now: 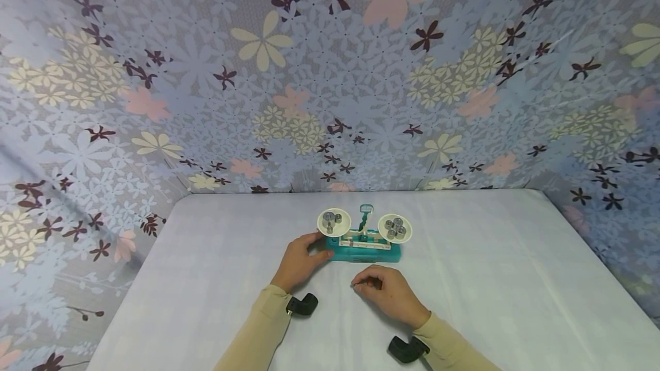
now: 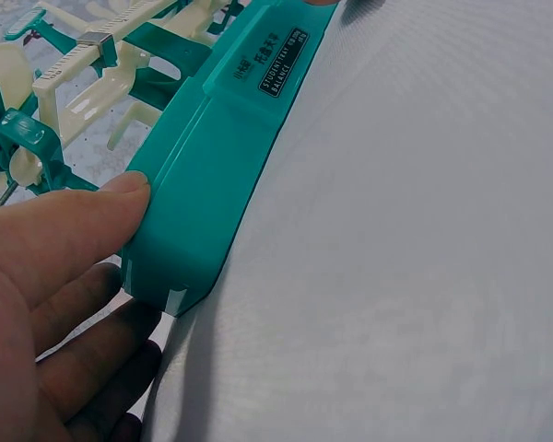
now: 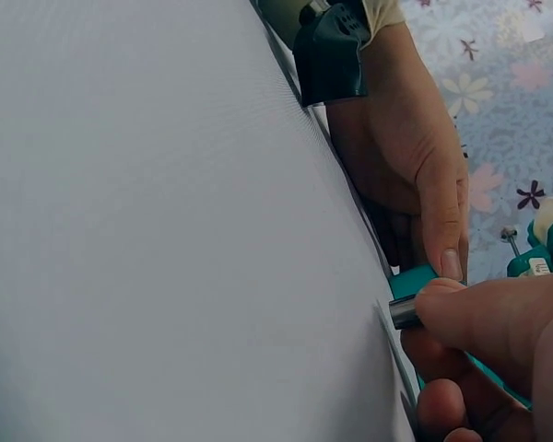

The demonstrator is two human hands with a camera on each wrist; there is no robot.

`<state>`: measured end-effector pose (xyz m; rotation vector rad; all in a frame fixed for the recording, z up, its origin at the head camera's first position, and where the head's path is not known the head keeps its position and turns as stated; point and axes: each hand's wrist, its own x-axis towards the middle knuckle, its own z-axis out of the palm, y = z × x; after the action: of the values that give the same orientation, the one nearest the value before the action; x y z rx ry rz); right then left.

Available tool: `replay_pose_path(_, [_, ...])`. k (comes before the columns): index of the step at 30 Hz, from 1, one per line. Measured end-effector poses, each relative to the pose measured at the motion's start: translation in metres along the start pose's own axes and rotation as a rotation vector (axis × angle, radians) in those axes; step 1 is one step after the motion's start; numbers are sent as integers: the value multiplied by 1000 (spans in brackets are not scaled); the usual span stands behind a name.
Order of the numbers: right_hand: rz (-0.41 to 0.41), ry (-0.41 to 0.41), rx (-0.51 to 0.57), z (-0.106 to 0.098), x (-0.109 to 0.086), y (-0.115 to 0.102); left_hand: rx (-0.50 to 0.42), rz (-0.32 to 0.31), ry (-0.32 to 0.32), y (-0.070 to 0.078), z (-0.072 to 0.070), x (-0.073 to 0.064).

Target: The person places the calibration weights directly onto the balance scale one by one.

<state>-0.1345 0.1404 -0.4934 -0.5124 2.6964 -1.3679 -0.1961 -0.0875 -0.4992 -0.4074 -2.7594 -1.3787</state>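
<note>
A teal student balance scale [image 1: 364, 254] stands on the white-covered table, its two cream pans at the sides. Several metal weights sit in both the left pan [image 1: 344, 230] and the right pan [image 1: 408, 232]. My left hand [image 1: 301, 262] grips the left end of the base, thumb on the front edge and fingers round the end; the left wrist view shows the thumb on the teal base [image 2: 207, 184]. Nearer me, my right hand [image 1: 389, 293] pinches a small metal weight [image 3: 405, 313] between thumb and fingers. Only one end of that weight shows.
The white cloth [image 1: 490, 279] spreads around the balance. Behind the table and at its sides hangs flowered fabric [image 1: 319, 102]. A black wrist camera [image 1: 303, 305] sits on the left forearm, another black camera [image 1: 407, 350] on the right one.
</note>
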Motion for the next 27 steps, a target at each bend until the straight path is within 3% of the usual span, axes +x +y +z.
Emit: replay_pose_path(27, [-13,19,55,-2,0,-3,3,-1,2,-2,1,1])
